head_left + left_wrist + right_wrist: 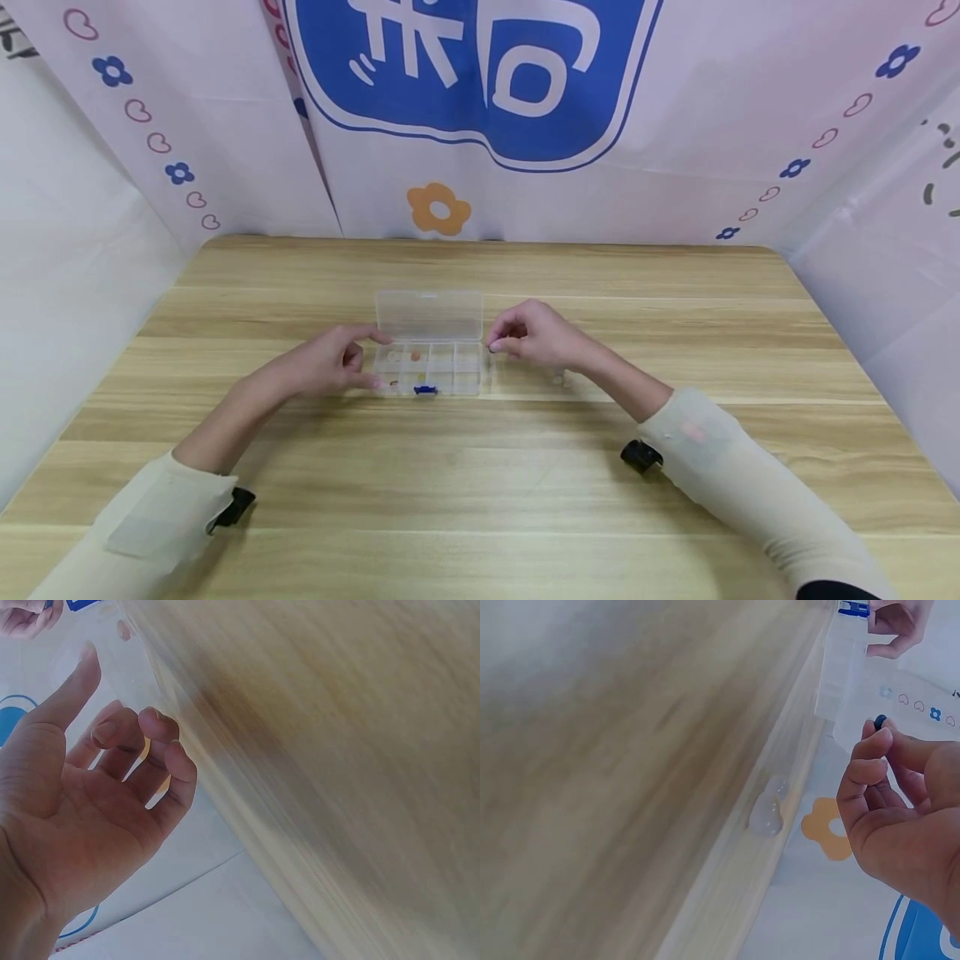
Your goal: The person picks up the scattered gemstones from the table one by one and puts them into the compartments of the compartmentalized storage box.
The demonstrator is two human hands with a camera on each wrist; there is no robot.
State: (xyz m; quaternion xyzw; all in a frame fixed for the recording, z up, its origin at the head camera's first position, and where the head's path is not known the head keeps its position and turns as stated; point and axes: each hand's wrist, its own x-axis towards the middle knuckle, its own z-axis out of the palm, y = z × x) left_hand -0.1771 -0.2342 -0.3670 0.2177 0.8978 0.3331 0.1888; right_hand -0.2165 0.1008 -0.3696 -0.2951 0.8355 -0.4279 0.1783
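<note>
A clear plastic compartment box [467, 382] stands on the table with its lid [429, 317] raised at the back and a blue latch [426, 390] at the front. Small beads lie in the left compartments, among them an orange one [416, 355] and a yellowish one [422, 377]. My left hand [330, 362] touches the box's left side, index finger at the back corner, thumb nearer the front; its other fingers curl loosely. Just right of the box, my right hand [536, 333] pinches a small dark blue bead [880, 721] between thumb and index fingertips.
Clear rounded pieces [767, 814] lie on the table to the right of the box, near my right wrist. The wooden table [480, 483] meets a printed white cloth [600, 200] at its back edge, with more white cloth at both sides.
</note>
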